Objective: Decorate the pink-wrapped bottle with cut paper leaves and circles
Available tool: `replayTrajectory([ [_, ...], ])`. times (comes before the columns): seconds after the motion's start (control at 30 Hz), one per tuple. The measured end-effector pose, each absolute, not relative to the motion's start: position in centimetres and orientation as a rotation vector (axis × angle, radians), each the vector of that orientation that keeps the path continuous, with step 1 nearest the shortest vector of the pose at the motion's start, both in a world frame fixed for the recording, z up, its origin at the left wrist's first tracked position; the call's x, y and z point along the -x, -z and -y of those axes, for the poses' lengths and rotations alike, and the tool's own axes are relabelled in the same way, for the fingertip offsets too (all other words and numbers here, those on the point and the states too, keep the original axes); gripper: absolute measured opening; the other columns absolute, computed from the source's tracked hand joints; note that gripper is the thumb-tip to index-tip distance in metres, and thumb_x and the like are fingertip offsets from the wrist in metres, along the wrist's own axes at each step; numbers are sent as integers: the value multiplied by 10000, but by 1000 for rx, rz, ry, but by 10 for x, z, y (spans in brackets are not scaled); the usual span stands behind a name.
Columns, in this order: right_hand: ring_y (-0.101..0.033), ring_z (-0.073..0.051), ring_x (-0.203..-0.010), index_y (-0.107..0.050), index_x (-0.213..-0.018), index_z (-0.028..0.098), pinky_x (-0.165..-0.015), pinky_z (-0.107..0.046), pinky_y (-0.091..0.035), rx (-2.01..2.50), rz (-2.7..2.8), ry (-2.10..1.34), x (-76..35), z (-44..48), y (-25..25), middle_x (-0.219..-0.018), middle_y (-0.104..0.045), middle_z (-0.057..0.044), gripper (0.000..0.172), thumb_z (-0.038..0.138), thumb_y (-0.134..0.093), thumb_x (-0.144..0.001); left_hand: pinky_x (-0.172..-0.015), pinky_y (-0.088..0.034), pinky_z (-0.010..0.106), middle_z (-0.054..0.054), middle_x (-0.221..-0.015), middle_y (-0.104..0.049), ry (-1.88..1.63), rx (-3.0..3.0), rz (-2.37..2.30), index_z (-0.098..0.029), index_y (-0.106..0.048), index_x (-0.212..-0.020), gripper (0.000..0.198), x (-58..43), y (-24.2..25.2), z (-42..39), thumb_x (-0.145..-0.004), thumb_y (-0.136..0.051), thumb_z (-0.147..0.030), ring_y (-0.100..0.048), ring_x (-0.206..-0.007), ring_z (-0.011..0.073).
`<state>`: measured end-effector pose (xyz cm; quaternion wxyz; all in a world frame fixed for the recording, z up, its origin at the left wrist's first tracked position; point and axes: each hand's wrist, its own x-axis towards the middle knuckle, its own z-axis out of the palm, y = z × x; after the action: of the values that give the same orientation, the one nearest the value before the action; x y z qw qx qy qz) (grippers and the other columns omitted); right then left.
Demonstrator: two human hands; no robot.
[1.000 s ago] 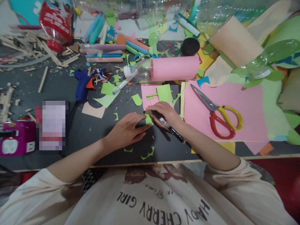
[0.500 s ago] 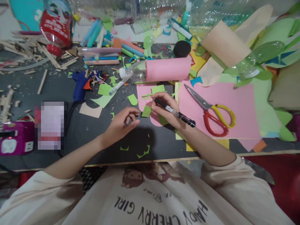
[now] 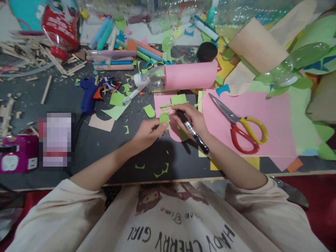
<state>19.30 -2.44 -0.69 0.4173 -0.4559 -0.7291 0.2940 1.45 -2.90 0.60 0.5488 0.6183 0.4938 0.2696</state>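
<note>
My left hand [image 3: 151, 131] pinches a small green paper piece [image 3: 164, 118] by its lower edge, with a faint curved line on it. My right hand [image 3: 191, 120] is closed around a black pen [image 3: 193, 131], its upper end slanting toward me; the fingers hide part of the tip. Behind the green piece lies a pink paper strip [image 3: 174, 131] with a rounded end, and more green scraps [image 3: 179, 99] rest on it. Above both hands a clear bottle wrapped in pink paper [image 3: 190, 76] lies on its side, its white cap to the left.
Scissors [image 3: 236, 122] with red and yellow handles lie on a pink sheet [image 3: 275, 122] at right. A blue glue gun [image 3: 88, 94], wood sticks [image 3: 46, 89] and several markers [image 3: 112, 66] lie at left and behind. A purple box [image 3: 19, 154] stands at far left.
My left hand has moved right and taken hold of the green paper piece. The pen in my right hand has swung to a steeper slant. The view has shifted slightly.
</note>
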Motion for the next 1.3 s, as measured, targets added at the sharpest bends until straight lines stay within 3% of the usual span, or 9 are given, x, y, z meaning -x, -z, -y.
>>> replayTrajectory([
  [0.17, -610, -210, -929, -646, -1122, 241, -802, -373, -479, 947, 2259, -510, -195, 23, 18, -994, -660, -86, 264, 193, -442, -962, -408, -269, 216, -56, -425, -437, -842, -1108, -1130, -192, -497, -631, 388, -9, 1, 28, -810, -556, -532, -344, -370, 63],
  [0.37, -585, -210, -892, -646, -1123, 253, -769, -371, -491, 1030, 2278, -509, -197, 27, 5, -939, -603, -81, 301, 147, -426, -948, -387, -234, 204, -58, -388, -405, -852, -1026, -1126, -185, -495, -576, 311, -10, -2, 27, -788, -555, -404, -310, -350, 50],
  [0.6, -651, -249, -935, -618, -1132, 250, -778, -381, -528, 1544, 2299, -334, -261, 63, -52, -1045, -678, -107, 245, 219, -491, -925, -402, -244, 204, -56, -371, -398, -798, -1005, -1118, -179, -498, -543, 285, -10, -7, 27, -785, -527, -328, -308, -356, 49],
  [0.77, -650, -314, -824, -527, -1300, 206, -727, -455, -528, 2129, 2413, -165, -346, 91, -35, -1017, -685, -198, 467, 246, -535, -834, -404, -241, 218, -56, -383, -406, -778, -1009, -1114, -177, -524, -540, 293, -9, -5, 27, -764, -554, -363, -316, -368, 52],
  [0.93, -623, -338, -856, -500, -1348, 177, -777, -471, -518, 2228, 2415, 2, -357, 92, -18, -928, -632, -199, 579, 181, -557, -772, -411, -265, 220, -62, -383, -400, -808, -1013, -1090, -180, -536, -552, 229, -10, -4, 28, -746, -536, -302, -325, -369, 56],
  [1.07, -590, -290, -754, -547, -1302, 179, -715, -394, -517, 2304, 2353, -173, -344, 78, -22, -887, -587, -162, 546, 171, -587, -758, -420, -284, 219, -69, -392, -402, -836, -1020, -1071, -184, -521, -564, 200, -11, -5, 27, -744, -541, -269, -320, -362, 51],
  [1.3, -610, -251, -691, -627, -1020, 270, -607, -359, -479, 2350, 2040, -357, -341, 85, -36, -815, -618, -106, 193, 316, -565, -843, -388, -234, 224, -41, -384, -418, -774, -1010, -1078, -175, -548, -540, 301, -8, -5, 27, -740, -508, -396, -324, -351, 60],
])
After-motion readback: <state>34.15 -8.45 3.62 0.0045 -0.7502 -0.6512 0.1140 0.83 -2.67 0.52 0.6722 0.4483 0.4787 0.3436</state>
